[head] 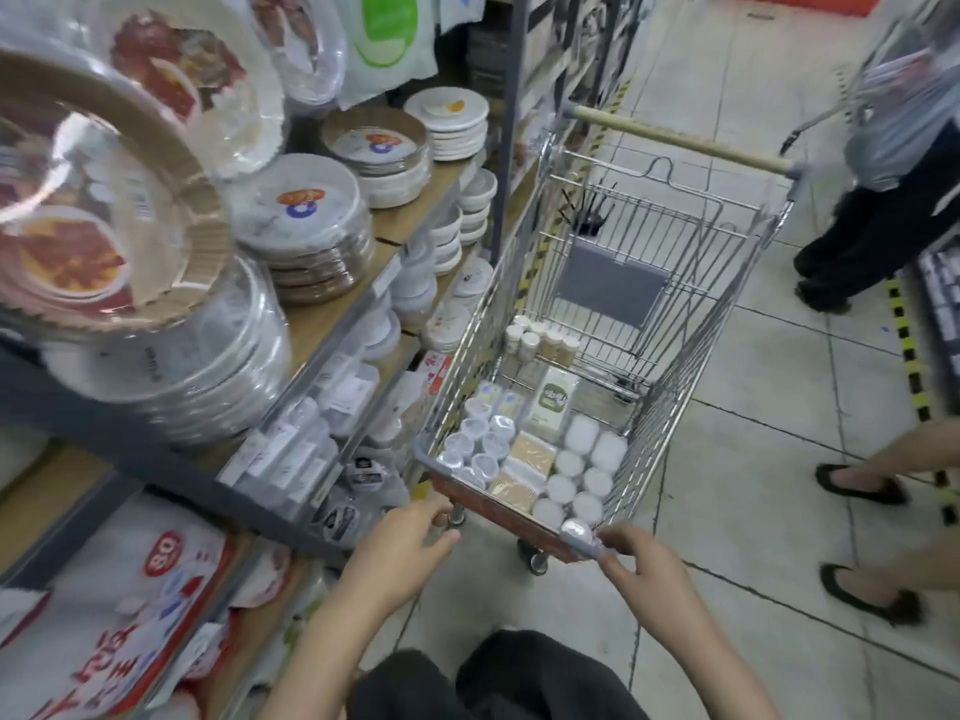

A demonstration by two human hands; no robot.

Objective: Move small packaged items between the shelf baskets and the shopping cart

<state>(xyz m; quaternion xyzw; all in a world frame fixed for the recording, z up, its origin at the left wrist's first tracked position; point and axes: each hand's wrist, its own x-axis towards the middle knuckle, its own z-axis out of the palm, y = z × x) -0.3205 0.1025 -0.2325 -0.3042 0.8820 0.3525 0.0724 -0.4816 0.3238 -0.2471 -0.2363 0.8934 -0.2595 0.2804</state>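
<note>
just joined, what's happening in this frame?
A person crouched in a shop aisle has both hands at the near end of a shopping cart. The right hand pinches a small clear-lidded round container at the cart's near corner; the left hand hovers by the cart's front edge, its fingers loosely curled and holding nothing. The cart already holds rows of round containers, flat packs and small bottles. Shelves on the left carry stacked disposable plates. Other people stand on the right.
</note>
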